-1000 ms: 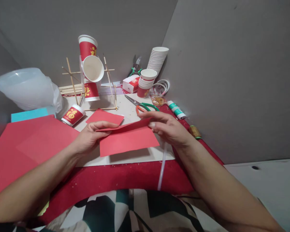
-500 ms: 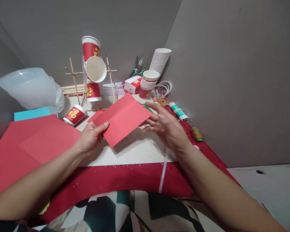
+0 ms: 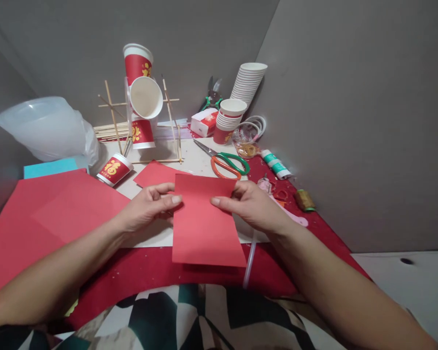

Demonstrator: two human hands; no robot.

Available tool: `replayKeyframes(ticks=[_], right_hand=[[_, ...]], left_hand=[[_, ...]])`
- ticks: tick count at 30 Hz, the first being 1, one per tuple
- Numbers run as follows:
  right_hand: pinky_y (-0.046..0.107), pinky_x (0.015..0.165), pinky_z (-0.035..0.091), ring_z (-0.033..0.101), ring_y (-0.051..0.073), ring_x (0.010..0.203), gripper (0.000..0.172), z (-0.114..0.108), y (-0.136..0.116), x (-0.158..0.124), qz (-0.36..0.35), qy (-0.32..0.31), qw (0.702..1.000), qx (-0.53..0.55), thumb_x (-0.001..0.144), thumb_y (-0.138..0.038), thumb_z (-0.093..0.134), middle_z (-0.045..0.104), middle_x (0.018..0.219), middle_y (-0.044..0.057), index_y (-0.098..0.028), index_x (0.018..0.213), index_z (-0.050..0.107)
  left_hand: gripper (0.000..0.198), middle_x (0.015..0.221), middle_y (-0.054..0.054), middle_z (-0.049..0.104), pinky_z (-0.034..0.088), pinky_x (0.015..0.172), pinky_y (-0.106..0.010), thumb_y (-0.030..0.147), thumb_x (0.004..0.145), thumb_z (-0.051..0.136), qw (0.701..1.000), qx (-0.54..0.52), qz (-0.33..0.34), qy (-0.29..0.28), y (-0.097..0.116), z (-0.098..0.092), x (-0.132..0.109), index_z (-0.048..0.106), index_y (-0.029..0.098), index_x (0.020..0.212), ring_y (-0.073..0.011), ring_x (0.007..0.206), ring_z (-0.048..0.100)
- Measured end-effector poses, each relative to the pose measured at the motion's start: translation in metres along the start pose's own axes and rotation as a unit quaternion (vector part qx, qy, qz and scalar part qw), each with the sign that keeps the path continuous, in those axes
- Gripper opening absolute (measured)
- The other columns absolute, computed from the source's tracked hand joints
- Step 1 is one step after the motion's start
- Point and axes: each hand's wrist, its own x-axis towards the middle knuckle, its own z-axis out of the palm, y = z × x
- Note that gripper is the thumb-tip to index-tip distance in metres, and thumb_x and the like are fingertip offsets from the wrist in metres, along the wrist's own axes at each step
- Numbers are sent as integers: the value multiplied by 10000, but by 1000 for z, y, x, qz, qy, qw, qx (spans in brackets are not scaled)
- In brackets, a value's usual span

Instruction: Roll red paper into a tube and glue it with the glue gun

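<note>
A rectangular piece of red paper (image 3: 204, 233) is held between my two hands, its long side running toward me. My left hand (image 3: 149, 206) pinches its left edge, thumb on top. On the opposite edge, my right hand (image 3: 253, 204) grips the same way, fingers hidden behind the paper. Just beyond the far edge of the sheet lie scissors (image 3: 229, 164) with one green and one orange handle loop. Another red paper piece (image 3: 156, 174) rests on the white board (image 3: 146, 239) beyond my left hand.
Behind stands a stick frame with paper cups (image 3: 142, 133) joined one above another. A tipped cup (image 3: 115, 169), large red sheets (image 3: 54, 214) and a plastic bag (image 3: 47, 129) are left. Stacked cups (image 3: 226, 126), pliers (image 3: 212, 97), a green-white roll (image 3: 275, 164) and a thread spool (image 3: 305, 200) are right.
The red paper has turned from a slant to point toward me and come closer. My right hand, open beside it before, now grips its right edge. The scissors have come into sight.
</note>
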Motion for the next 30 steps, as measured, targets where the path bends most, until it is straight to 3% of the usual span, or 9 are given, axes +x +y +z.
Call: replayKeyframes(ticks=[3,8,14,18,25,30], right_hand=[[304,673,596,722,180,744,229,4,0,-2,-26,-2,1000,-2,699,-372,841,777,809,20,-215,854,781],[315,795,591,735,188,857,170,1,1,0,-103,26,993,-43,724,-311,822,800,919,18,-275,890,824],[310,695,586,727,207,783,103,-6,0,-1,-92,14,994,-64,722,-287,761,795,825,20,-295,793,836],[306,685,578,716,194,746,181,-7,-5,-2,-97,-17,992,-80,715,-218,667,785,795,9,-290,740,830],[330,769,575,709,182,764,407,-3,-13,-6,-163,-5,979,-119,607,-101,475,775,789,-16,-298,702,819],[339,791,572,710,182,779,409,-3,-10,-5,-174,25,978,-114,616,-91,463,773,785,-17,-292,694,811]], left_hand=[[330,914,-68,767,558,731,-295,301,798,803,999,39,10,-7,-2,5,-3,766,188,1105,-175,759,708],[231,734,-20,744,535,598,-238,288,770,816,993,81,67,50,-3,5,-4,814,208,986,-128,608,648],[116,888,-48,792,561,697,-259,202,765,747,979,143,124,74,-2,-1,-4,833,221,840,-181,774,709],[129,861,-48,787,557,697,-271,183,760,715,977,151,128,75,-1,0,-5,828,217,811,-187,763,706],[348,758,-4,754,537,610,-257,100,690,689,993,89,82,13,4,3,-6,809,229,989,-140,597,663],[531,660,12,711,550,703,-271,98,678,744,998,23,52,-21,12,3,-8,743,226,1194,-161,657,694]])
